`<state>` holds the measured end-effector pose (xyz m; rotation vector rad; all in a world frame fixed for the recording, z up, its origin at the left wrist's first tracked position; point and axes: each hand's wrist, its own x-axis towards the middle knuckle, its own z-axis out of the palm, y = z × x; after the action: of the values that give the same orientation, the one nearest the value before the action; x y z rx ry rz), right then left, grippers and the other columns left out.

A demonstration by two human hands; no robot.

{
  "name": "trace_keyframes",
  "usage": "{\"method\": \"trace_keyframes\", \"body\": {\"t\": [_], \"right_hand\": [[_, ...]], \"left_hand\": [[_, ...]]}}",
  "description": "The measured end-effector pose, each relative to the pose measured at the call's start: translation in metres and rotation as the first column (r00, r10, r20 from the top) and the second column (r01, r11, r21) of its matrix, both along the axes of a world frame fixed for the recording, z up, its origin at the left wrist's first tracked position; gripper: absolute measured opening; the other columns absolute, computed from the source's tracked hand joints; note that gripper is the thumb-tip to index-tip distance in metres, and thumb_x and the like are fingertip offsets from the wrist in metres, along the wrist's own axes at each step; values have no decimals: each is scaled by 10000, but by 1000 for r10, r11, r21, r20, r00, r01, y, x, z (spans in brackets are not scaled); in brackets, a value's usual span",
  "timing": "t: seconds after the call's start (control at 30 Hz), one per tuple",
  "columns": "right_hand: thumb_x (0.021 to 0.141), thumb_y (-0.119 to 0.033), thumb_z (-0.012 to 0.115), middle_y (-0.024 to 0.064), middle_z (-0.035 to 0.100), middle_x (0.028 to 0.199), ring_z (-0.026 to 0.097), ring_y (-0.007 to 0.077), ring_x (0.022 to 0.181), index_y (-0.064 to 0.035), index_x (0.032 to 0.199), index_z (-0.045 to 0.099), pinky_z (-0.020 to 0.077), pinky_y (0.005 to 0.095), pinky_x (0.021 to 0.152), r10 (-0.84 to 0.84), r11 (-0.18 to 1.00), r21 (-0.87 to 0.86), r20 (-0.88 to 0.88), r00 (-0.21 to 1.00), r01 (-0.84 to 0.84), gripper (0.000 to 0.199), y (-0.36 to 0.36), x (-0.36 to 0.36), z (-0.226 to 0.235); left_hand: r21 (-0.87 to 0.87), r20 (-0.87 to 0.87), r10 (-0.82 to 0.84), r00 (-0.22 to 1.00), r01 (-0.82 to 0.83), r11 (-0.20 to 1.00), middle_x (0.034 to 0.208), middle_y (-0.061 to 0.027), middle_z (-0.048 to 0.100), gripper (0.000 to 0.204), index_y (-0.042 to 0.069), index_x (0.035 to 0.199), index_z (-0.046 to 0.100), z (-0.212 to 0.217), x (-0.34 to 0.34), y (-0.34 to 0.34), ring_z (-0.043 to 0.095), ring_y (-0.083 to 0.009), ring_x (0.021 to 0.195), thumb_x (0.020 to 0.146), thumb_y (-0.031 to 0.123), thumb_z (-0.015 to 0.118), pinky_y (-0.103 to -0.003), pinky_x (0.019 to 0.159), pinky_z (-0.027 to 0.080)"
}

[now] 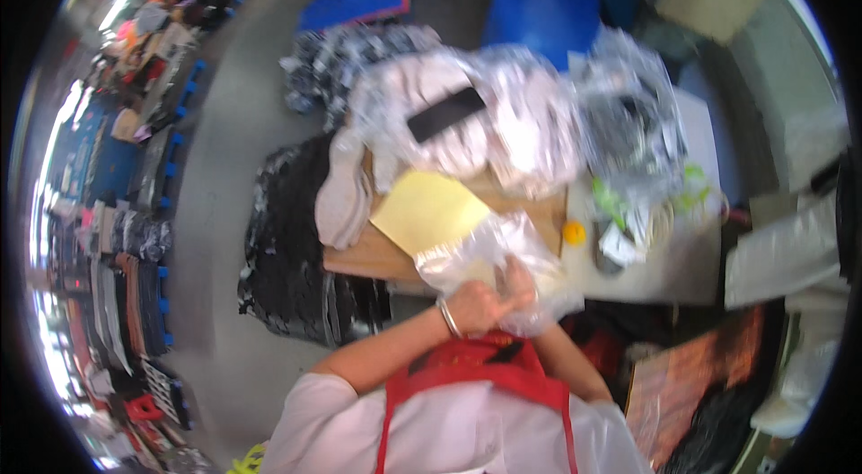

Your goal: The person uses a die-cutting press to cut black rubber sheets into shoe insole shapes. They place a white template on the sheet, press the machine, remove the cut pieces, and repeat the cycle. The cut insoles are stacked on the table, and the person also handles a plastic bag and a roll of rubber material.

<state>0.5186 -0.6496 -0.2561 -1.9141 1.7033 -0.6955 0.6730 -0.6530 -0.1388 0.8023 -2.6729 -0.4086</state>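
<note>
Close to my body, both hands meet at a clear plastic bag (516, 236). My left hand (474, 305), a bracelet on its wrist, has its fingers closed on the bag's near part. My right hand (517, 284) is right beside it, also closed on the film; its lower part is covered by plastic. A yellow sheet (426, 205) lies on the brown wooden board (373, 264), its near right corner under or against the bag. To the left of the sheet, a small stack of pale, sole-shaped pieces (339, 205) lies at the board's edge.
Behind the board lie clear bags of pale pieces (530, 128), with a black phone (446, 114) on top. Grey-filled bags (633, 110) sit at the right, near a yellow round object (574, 232). Black wrapped bundles (292, 250) stand left of the table. Loaded shelving (135, 285) lines the far left.
</note>
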Motion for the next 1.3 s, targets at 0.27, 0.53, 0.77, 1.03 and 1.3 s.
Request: {"method": "trace_keyframes", "body": {"t": [0.27, 0.53, 0.77, 1.03, 1.3], "right_hand": [[884, -298, 552, 188, 423, 1436, 328, 421, 1351, -84, 1288, 548, 276, 502, 1103, 304, 937, 221, -141, 942, -269, 457, 35, -19, -17], [911, -228, 491, 270, 299, 1493, 196, 440, 1418, -229, 1529, 185, 125, 466, 1171, 272, 705, 659, 92, 958, -263, 690, 54, 5, 1], [905, -199, 522, 262, 419, 1404, 318, 404, 1369, -189, 1452, 371, 222, 478, 1146, 225, 932, 288, 18, 974, -220, 567, 24, 27, -4], [933, -343, 512, 181, 518, 1268, 573, 385, 1092, -133, 1393, 391, 462, 607, 883, -889, 332, 943, 323, 324, -30, 520, -65, -83, 10], [850, -214, 621, 266, 371, 1417, 580, 357, 1067, 20, 1330, 456, 517, 440, 842, -260, 882, 370, -136, 956, 292, 558, -39, -19, 4]], "left_hand": [[401, -286, 250, 925, -122, 908, 650, -199, 589, 240, 93, 1030, 668, -27, 38, -23, 598, -378, 598, 871, 181, 511, -453, 584, 494], [574, -45, 813, 581, -651, 497, 910, -163, 664, 280, -19, 1038, 607, -33, 83, -180, 643, -291, 852, 861, 198, 624, -404, 773, 501], [-34, -135, -55, 989, 51, 998, 913, -113, 638, 255, 45, 966, 654, 17, 21, -80, 608, -303, 920, 716, 88, 682, -431, 970, 440], [381, 337, -102, 936, -37, 924, 753, -110, 608, 67, 117, 753, 624, -105, 94, -64, 608, -288, 766, 790, 172, 610, -438, 741, 503], [361, 333, 167, 928, -289, 887, 997, -197, 594, 301, 51, 1045, 548, -100, 69, -75, 613, -409, 828, 855, 268, 634, -486, 719, 512]]}}
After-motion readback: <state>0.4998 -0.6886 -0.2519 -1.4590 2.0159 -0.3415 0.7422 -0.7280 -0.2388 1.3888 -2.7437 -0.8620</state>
